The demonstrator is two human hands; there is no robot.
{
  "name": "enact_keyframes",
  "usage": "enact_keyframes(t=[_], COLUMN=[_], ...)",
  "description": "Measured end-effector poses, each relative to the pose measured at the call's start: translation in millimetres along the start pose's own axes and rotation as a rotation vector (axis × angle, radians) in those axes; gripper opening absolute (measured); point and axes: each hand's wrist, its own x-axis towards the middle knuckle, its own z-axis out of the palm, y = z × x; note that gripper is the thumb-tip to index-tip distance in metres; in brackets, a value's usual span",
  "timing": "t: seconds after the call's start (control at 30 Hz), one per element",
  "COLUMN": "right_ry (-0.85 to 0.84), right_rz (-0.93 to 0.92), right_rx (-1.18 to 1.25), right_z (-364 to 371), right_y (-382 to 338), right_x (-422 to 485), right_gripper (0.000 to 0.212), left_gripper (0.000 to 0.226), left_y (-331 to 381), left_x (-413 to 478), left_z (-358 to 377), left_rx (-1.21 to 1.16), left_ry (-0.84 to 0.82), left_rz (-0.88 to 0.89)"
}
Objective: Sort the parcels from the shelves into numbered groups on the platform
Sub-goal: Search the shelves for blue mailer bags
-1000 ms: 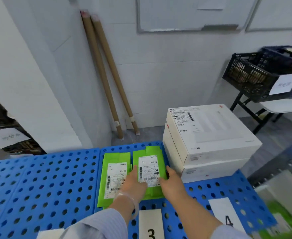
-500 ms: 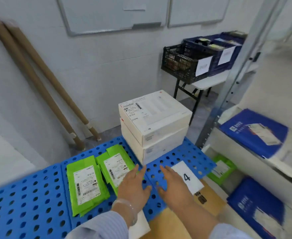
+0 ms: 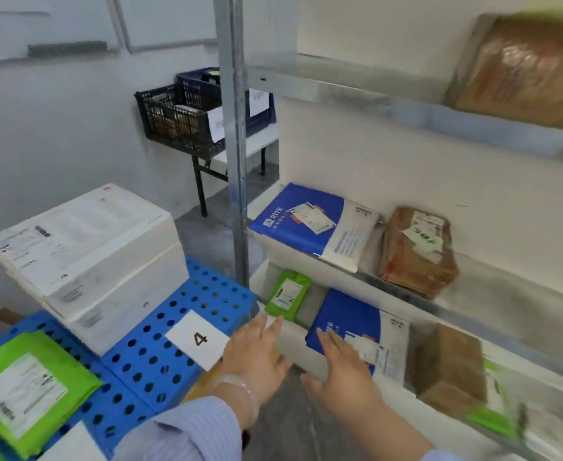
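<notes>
1. Hands first: the left hand (image 3: 257, 357) and the right hand (image 3: 343, 377) are both out in front with fingers spread, and neither is holding anything. The left hangs between the number card (image 3: 198, 339) and the bottom shelf (image 3: 288, 341). The right's fingertips sit over the lower blue mailer (image 3: 350, 324); can't tell if they actually touch it.
2. Blue mailers: two. The upper blue mailer (image 3: 310, 224) is on the middle shelf (image 3: 493, 294), and the lower one is on the bottom shelf. Both are blue and white with a shipping label, but the print's too blurry to read.
3. Brown parcels: three, one per level.
   - The top brown parcel (image 3: 519, 68) is on the top shelf (image 3: 356, 88).
   - The middle brown parcel (image 3: 416, 251) is taped and has a handwritten slip I can't make out.
   - The bottom brown parcel (image 3: 450, 364) is on the bottom shelf.
4. Green parcels:
   - The shelf green parcel (image 3: 286, 294) sits on the bottom shelf, just left of the lower mailer.
   - The platform green parcel (image 3: 30, 390) lies flat on the blue platform (image 3: 147, 364) and has a barcode label.
   - A sliver of another shows in the bottom-left corner.
   - There's also a green blur at the far right of the bottom shelf; no idea what it is.
5. White boxes (image 3: 84, 241): two, stacked on the platform. The top one has a label I can't read.
6. Cards: the number card reads "4" and lies on the platform in front of the boxes. A second card (image 3: 74, 444) pokes in at the bottom with its number out of view.
7. Crates: two, a black crate (image 3: 173, 121) and a dark blue crate (image 3: 200, 81), on a small table (image 3: 250, 141). Each has a paper tag with illegible writing.
</notes>
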Motion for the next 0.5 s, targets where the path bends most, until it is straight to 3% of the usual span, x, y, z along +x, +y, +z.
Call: enact_keyframes(t=[0.23, 0.5], right_ry=[-0.118, -0.218], right_rz=[0.006, 0.017], right_rx=[0.091, 0.233], right_z=[-16.1, 18.2], right_y=[76.7, 121.7], right_x=[56.9, 174.3], right_gripper=[0.082, 0.078], left_gripper=[0.077, 0.074], left_y=[43.9, 22.8], left_x=[75.3, 188.4], left_z=[45.7, 99.4], left_rx=[0.029, -0.090], left_ry=[-0.058, -0.110], left_rz=[-0.087, -0.233])
